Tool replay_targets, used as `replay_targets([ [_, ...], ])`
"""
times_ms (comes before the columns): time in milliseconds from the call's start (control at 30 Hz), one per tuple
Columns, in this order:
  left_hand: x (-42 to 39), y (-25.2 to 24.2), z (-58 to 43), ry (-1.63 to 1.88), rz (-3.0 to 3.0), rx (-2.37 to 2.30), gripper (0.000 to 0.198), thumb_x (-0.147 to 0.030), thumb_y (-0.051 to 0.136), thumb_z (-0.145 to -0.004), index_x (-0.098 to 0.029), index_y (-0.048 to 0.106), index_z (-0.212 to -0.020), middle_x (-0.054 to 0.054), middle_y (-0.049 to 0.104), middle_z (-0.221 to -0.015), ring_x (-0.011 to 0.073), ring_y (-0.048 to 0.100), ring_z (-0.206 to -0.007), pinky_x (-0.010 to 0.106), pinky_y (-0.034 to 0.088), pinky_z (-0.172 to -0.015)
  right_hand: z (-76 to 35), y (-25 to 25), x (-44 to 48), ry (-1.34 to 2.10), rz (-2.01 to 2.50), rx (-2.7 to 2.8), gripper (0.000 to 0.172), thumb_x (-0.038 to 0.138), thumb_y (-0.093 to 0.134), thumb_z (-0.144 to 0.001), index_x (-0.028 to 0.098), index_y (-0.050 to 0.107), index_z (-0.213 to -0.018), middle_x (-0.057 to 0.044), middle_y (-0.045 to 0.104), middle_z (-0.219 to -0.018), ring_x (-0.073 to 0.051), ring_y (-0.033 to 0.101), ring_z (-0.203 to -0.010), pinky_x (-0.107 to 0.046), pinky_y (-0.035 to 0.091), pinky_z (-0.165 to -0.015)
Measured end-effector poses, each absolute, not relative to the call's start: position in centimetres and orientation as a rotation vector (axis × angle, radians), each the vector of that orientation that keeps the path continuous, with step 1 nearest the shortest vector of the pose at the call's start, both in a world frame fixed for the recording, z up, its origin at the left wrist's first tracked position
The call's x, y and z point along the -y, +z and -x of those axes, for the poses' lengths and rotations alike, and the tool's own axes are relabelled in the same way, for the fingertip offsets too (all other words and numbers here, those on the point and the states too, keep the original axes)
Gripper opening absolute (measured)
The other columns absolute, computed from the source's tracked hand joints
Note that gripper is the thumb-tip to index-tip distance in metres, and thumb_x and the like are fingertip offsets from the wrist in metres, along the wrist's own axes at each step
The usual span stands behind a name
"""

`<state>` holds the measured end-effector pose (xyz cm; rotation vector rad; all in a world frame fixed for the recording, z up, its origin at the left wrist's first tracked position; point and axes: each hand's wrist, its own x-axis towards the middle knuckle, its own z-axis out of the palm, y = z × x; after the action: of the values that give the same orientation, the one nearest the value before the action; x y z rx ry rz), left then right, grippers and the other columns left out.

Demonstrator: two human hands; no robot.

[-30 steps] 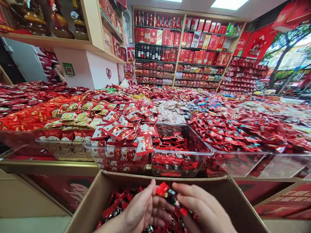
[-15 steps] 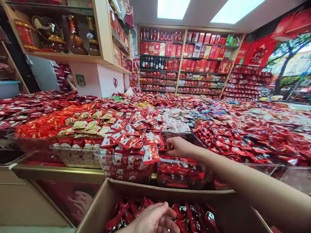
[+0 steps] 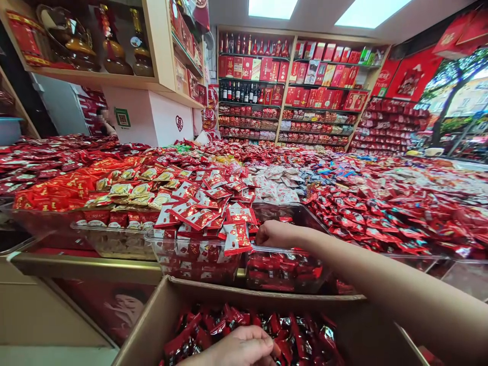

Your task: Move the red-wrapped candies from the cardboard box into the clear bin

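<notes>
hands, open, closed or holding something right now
Left hand: half curled over candies in the box; grip unclear.
Right hand: curled at the tub; can't tell if holding.

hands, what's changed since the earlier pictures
The right hand has moved from above the box forward into the tub; whether it holds anything now is hidden. The left hand stays over the box's candies. The box and tub stay put.

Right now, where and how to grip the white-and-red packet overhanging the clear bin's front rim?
Pinch the packet by its lower edge, probably from the front: it slopes out over the rim, leaving that edge exposed; the right hand crowds its right.
</notes>
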<state>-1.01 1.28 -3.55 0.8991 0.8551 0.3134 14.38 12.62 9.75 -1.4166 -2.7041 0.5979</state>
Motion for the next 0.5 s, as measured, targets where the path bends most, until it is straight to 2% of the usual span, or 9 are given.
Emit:
replay_targets([
  [200, -1.0, -3.0, 1.3, 0.197, -1.241, -0.933, 0.019, -0.03, 0.05, -0.065, -0.016, 0.058, -0.075, -0.001, 0.057, -0.062, 0.005, 0.041, -0.046, 0.018, 0.026, -0.046, -14.4, 9.6, -13.0, 0.603, 1.436, 2.714, 0.021, 0.016, 0.047, -0.061, 0.013, 0.064, -0.072, -0.003, 0.06, -0.061, -0.01, 0.049, -0.055, -0.018, 0.034, -0.047],
  [367, -0.8, -2.8, 2.4, 0.015, -1.738, -0.987, 0.025, -0.031, 0.045, -0.068, -0.023, 0.056, -0.089, 0.0, 0.06, -0.083, 0.0143, 0.052, -0.072, 0.023, 0.037, -0.059, -16.1, 13.8, -10.2, 0.45, 1.407, 2.446, 0.02, 0.028, 0.048, -0.067, 0.014, 0.06, -0.075, -0.002, 0.058, -0.066, -0.01, 0.048, -0.058, -0.02, 0.035, -0.052],
  [433, -0.6, -2.9, 3.0, -0.085, -1.949, -0.971, 0.029, -0.035, 0.045, -0.068, -0.024, 0.055, -0.093, 0.002, 0.059, -0.091, 0.0182, 0.052, -0.08, 0.027, 0.038, -0.065, -17.0, 15.4, -7.3, 0.59, 1.337, 2.359, 0.024, 0.033, 0.044, -0.07, 0.014, 0.058, -0.076, -0.002, 0.057, -0.066, -0.008, 0.047, -0.057, -0.019, 0.035, -0.05],
  [500, -0.3, -3.4, 3.4, -0.163, -2.131, -0.89, 0.03, -0.038, 0.044, -0.068, -0.022, 0.056, -0.091, 0.005, 0.058, -0.09, 0.0209, 0.052, -0.081, 0.029, 0.039, -0.067, -17.5, 15.0, -3.9, 0.987, 1.243, 2.401, 0.025, 0.036, 0.046, -0.07, 0.015, 0.057, -0.077, -0.001, 0.057, -0.066, -0.008, 0.048, -0.058, -0.017, 0.037, -0.05],
])
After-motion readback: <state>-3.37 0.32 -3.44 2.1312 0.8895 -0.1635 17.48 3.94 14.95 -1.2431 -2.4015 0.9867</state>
